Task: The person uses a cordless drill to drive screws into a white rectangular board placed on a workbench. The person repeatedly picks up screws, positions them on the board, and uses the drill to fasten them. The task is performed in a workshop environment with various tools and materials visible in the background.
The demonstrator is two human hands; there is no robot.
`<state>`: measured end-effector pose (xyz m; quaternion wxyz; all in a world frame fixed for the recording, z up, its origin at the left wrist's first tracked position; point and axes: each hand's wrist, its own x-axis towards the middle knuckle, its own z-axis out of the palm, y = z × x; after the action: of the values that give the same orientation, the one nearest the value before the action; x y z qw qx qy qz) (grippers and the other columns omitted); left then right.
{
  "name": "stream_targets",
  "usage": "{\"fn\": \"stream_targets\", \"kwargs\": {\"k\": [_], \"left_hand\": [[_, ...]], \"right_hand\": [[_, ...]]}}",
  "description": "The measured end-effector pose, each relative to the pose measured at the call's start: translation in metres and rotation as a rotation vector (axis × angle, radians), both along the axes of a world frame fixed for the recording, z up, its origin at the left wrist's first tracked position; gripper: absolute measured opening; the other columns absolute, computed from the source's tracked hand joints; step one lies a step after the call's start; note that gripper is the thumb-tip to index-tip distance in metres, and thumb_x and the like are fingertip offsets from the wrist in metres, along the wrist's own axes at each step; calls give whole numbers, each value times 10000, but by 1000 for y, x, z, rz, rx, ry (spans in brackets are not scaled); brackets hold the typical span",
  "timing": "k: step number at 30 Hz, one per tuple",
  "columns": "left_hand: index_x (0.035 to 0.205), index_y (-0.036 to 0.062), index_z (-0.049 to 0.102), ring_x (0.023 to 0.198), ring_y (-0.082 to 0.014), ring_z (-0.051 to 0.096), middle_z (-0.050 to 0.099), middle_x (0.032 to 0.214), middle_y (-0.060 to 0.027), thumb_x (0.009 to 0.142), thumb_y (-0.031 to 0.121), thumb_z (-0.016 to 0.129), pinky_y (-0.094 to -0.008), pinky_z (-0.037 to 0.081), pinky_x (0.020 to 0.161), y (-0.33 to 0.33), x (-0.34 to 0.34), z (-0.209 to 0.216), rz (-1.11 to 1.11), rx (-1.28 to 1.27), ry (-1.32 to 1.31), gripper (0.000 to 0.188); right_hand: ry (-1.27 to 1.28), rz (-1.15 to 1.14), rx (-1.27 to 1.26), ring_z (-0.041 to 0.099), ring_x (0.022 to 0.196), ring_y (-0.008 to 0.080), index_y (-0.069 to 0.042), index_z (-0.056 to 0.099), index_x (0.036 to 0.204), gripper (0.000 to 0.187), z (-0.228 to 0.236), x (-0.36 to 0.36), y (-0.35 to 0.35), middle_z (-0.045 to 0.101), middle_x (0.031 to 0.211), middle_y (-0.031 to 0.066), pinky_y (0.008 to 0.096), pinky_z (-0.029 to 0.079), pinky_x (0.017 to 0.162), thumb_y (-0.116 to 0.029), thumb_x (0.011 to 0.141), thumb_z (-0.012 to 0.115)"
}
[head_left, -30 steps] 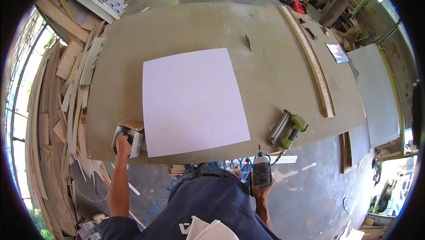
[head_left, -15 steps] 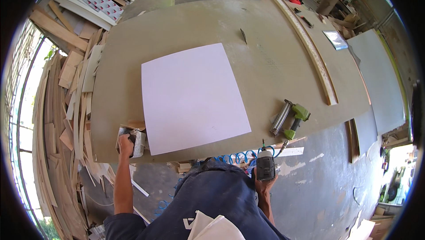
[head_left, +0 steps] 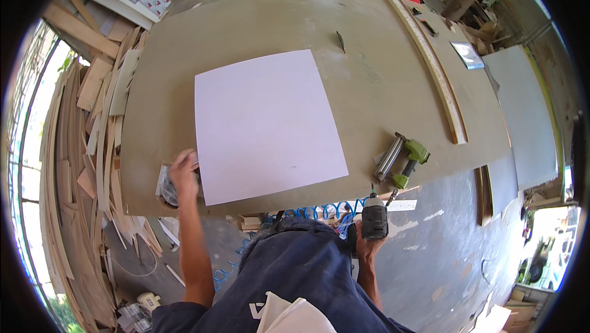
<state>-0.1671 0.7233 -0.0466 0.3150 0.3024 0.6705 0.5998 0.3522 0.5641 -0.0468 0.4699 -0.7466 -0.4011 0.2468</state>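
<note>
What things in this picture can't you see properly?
1. Head view: the small grey thing under the left hand is mostly covered by the fingers, so its kind is unclear.
2. The right hand is largely hidden behind the drill it grips.
3. The blue coiled hose runs behind the table edge and the person's body.
4. The things at the far right bench are too small and bent by the lens.

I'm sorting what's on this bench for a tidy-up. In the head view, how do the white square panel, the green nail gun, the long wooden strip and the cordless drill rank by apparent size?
1. White square panel, by far the largest.
2. Long wooden strip, long but narrow.
3. Green nail gun and cordless drill look alike; the drill, in the right hand, is nearer the camera, so unranked.
</note>
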Motion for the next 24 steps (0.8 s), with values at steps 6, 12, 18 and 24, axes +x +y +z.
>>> {"fn": "stream_targets", "kwargs": {"k": [6, 12, 18, 24], "left_hand": [[1061, -8, 776, 713, -99, 636, 716, 777, -60, 908, 86, 752, -282, 510, 604, 53, 148, -15, -430, -162, 156, 181], [1063, 5, 787, 754, -137, 663, 763, 870, -109, 909, 52, 734, -285, 541, 699, 58, 179, -17, -392, -177, 342, 170], [1057, 17, 794, 802, -149, 669, 765, 933, -104, 891, 30, 752, -290, 538, 719, 56, 168, -25, -301, 39, 297, 172], [1144, -11, 757, 748, -132, 649, 749, 917, -83, 882, 31, 761, -273, 519, 699, 49, 159, -18, -276, -93, 308, 265]], "right_hand": [[-30, 75, -72, 710, 831, 204, 37, 721, 1011, 282, 29, -5, 7, 754, 942, 116, 379, 548, 787, -146, 827, 831], [10, 75, -82, 637, 729, 192, -5, 695, 957, 260, 28, -1, 1, 693, 836, 70, 370, 539, 712, -140, 791, 842], [21, 106, -79, 667, 777, 217, 9, 691, 993, 316, 31, -1, 1, 719, 901, 100, 386, 549, 743, -178, 794, 853], [-124, 210, -120, 705, 835, 251, 14, 697, 1036, 376, 32, 1, 12, 737, 954, 137, 406, 559, 777, -240, 813, 861]]}}
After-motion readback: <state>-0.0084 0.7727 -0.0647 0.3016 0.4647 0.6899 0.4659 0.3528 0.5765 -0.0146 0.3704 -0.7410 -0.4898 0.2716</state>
